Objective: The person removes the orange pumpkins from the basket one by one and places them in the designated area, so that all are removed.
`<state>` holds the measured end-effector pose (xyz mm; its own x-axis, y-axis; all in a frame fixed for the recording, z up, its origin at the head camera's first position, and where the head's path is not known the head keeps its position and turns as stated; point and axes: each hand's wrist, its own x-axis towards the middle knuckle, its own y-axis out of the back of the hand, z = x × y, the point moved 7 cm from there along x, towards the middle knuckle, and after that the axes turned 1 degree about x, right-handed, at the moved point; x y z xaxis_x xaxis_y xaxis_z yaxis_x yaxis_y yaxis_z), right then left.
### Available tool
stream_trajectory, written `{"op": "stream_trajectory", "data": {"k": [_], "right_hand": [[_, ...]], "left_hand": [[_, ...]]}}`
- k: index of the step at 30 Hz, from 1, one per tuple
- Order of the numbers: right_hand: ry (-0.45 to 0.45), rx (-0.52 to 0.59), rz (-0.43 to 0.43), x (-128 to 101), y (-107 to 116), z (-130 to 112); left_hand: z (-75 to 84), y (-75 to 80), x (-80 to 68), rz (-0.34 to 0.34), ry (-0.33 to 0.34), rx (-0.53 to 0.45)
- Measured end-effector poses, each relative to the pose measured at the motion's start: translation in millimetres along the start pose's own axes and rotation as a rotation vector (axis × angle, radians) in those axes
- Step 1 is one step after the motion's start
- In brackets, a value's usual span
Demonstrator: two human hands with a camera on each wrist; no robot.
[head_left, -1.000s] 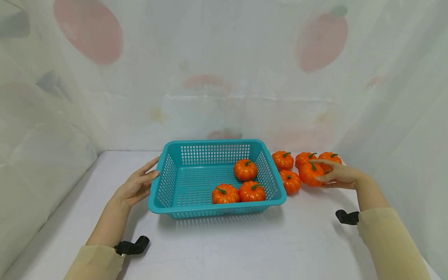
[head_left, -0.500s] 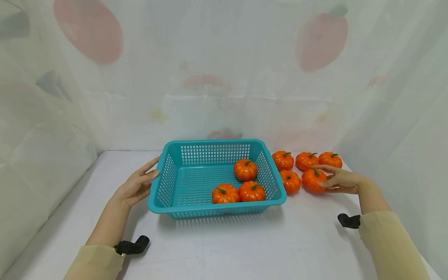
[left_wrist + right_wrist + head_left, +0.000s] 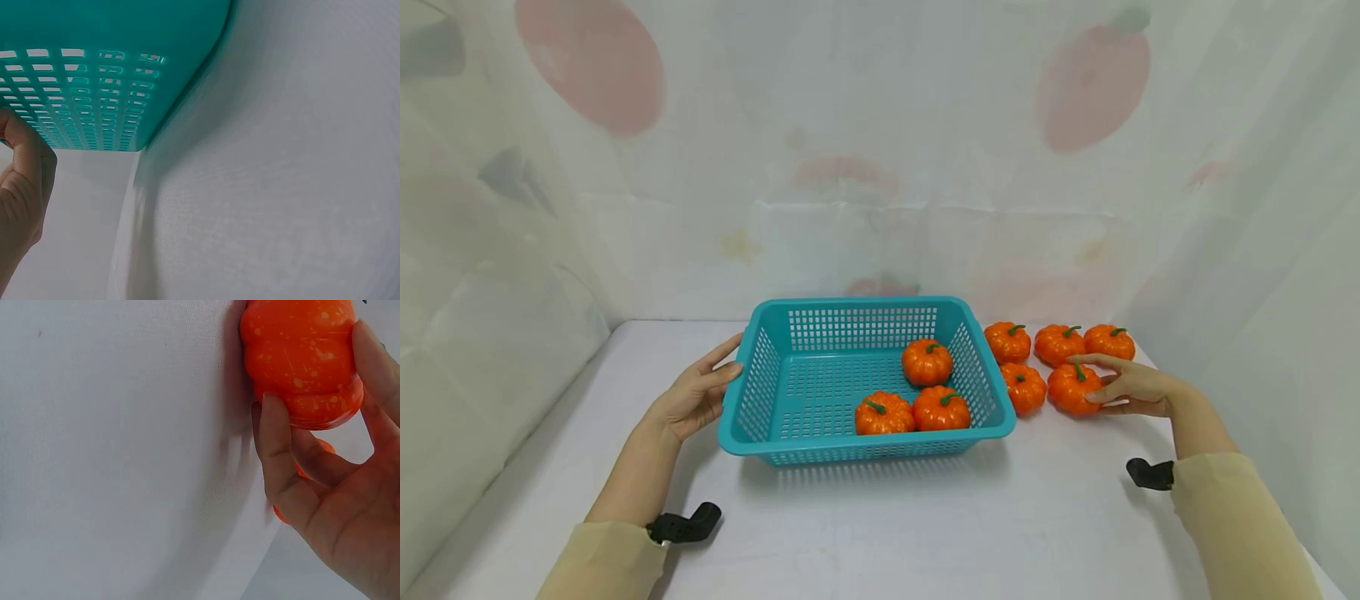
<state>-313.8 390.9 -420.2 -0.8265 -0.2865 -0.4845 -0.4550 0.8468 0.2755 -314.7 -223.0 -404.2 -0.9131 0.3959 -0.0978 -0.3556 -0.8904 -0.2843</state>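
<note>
- White tabletop [image 3: 880, 533] nearest the viewer; tan sleeves at both lower corners, each with a black wrist mount.
- Left hand [image 3: 688, 402] rests flat against the left wall of the teal basket [image 3: 752, 387], fingers straight, gripping nothing.
- The basket sits mid-tabletop with three small orange pumpkins inside: two side by side, touching, at the near wall [image 3: 884, 414] [image 3: 942, 408], one farther back [image 3: 927, 362].
- Right hand [image 3: 1131, 387] curls thumb and fingers round the held pumpkin [image 3: 1072, 387], which sits on the tabletop just right of the basket.
- Another pumpkin [image 3: 1024, 387] lies between the held one and the basket.
- Behind them, a row of three pumpkins [image 3: 1058, 344] near the curtain backdrop [image 3: 880, 167].
</note>
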Motion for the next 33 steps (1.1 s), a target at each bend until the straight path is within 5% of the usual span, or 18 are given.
{"op": "stream_trajectory", "data": {"k": [33], "right_hand": [[0.018, -0.013, 0.053, -7, 10, -6]], "left_hand": [[2.6, -3.3, -1.9, -0.015, -0.014, -0.026]]}}
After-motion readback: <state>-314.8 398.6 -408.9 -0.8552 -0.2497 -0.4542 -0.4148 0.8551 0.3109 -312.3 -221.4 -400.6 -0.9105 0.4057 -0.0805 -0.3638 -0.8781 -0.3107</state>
